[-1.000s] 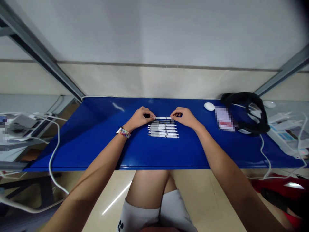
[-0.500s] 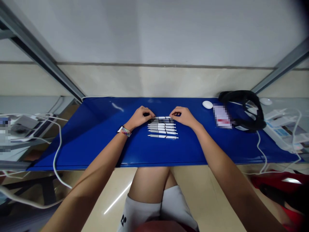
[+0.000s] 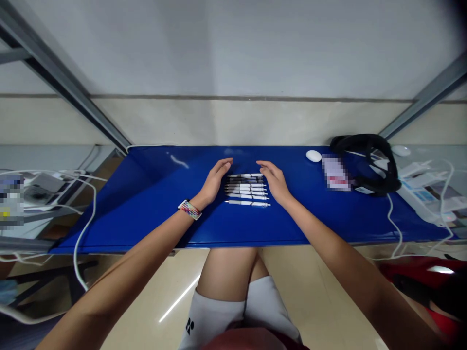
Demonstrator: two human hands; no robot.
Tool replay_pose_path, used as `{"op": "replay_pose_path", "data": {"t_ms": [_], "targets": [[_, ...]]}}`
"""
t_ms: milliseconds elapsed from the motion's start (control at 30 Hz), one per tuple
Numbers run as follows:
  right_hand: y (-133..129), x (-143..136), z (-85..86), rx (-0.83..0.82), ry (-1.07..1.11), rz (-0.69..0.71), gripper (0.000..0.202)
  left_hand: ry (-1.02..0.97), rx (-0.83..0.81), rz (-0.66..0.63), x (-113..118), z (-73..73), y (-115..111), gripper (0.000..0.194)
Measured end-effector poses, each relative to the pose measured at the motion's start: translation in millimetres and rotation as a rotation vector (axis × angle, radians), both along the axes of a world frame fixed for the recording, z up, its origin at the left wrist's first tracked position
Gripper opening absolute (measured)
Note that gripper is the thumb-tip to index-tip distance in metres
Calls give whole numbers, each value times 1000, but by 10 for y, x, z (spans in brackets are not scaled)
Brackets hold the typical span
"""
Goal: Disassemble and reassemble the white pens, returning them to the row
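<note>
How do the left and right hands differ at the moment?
The left hand has a multicoloured band at its wrist; the right hand has none visible. The left hand stands beside the pointed ends of the nearer pens, the right hand beside their opposite ends. Both hands are open with fingers extended toward the wall, and neither is pinching a pen.

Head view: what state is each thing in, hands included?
Left hand: open, fingers extended
Right hand: open, fingers extended
Pens: lying side by side, nearest set slightly apart
Wristband: worn
White oval object: resting on blue table
Black looped strap: lying down
</note>
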State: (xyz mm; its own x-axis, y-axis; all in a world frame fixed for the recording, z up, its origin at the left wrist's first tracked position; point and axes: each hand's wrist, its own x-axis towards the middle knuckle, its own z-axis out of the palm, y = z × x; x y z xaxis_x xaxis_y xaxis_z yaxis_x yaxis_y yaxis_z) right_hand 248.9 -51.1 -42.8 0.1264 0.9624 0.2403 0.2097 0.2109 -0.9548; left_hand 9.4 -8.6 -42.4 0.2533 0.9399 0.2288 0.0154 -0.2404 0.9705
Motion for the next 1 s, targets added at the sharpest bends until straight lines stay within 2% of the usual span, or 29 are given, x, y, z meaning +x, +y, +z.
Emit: {"op": "replay_pose_path", "data": {"t_ms": [167, 433, 867, 933, 1000], "targets": [[-12, -123, -58, 34, -33, -64, 29, -131, -17, 28, 149, -74, -83, 40], [-29, -164, -50, 56, -80, -70, 25, -204, -78, 45, 198, -11, -159, 31], [-48, -147, -18, 72, -171, -82, 25, -140, -22, 80, 186, -12, -199, 31], [-138, -113, 41, 123, -264, -33, 21, -169, -26, 82, 147, 3, -196, 27], [-289, -91, 102, 224, -399, 120, 17, -197, -47, 81, 90, 26, -192, 24]]}}
